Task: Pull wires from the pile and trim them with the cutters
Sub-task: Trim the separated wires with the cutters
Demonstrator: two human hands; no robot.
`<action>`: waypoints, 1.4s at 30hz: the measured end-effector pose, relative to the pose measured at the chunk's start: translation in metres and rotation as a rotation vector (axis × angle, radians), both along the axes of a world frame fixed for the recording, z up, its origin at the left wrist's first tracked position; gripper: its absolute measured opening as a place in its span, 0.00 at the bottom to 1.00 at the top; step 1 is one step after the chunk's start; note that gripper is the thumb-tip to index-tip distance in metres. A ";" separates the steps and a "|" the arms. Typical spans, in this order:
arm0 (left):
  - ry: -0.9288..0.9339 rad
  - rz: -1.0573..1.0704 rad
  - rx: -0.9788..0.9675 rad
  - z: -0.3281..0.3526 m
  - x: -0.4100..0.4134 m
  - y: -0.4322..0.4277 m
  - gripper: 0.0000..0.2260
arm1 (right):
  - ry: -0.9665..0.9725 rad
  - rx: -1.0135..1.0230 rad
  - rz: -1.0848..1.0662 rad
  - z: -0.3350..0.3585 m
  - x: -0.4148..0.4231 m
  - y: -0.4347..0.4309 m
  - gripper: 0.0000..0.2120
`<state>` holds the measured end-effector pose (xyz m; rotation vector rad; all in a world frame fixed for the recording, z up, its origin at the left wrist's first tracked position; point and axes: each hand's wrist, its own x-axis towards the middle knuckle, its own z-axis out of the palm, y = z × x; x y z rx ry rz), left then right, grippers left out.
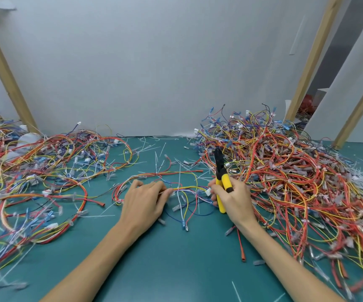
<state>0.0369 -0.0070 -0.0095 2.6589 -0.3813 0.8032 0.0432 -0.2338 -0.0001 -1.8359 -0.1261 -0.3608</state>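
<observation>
Two bare forearms reach over a teal-green work mat (176, 262). Between the hands, a thin multicoloured wire harness (189, 188) (yellow, red, blue and white strands) is stretched roughly level just above the mat. The left hand (142, 200) pinches the harness's left end with curled fingers. At the harness's right end, beside its small white plastic connector (208, 191), the right hand (232, 199) is clenched around the yellow handles of black-headed cutters (222, 177). The cutters' head points away from the person, beyond the harness. Whether the right fingertips also touch the connector cannot be told. To the right of the harness rises a large tangled pile of mostly red and yellow wires (285, 171). To its left spreads a flatter heap of mixed-colour wires (45, 171). Beyond the harness, white cable-tie scraps (154, 149) lie on the mat.
</observation>
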 end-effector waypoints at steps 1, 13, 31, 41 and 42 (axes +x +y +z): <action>0.015 -0.003 -0.004 0.001 -0.001 0.000 0.12 | 0.014 -0.014 0.029 0.000 -0.001 -0.001 0.03; 0.020 -0.028 -0.008 0.001 -0.006 0.001 0.15 | 0.027 -0.096 0.085 0.007 -0.011 0.007 0.14; 0.009 -0.040 -0.100 -0.004 -0.001 0.004 0.15 | -0.340 -1.032 -0.271 0.007 -0.009 -0.006 0.14; -0.057 -0.108 -0.097 -0.003 -0.002 0.005 0.13 | -0.364 -1.060 -0.296 0.009 -0.010 -0.009 0.15; -0.075 -0.092 -0.061 -0.003 -0.002 0.004 0.13 | -0.363 -1.066 -0.291 0.008 -0.009 -0.010 0.16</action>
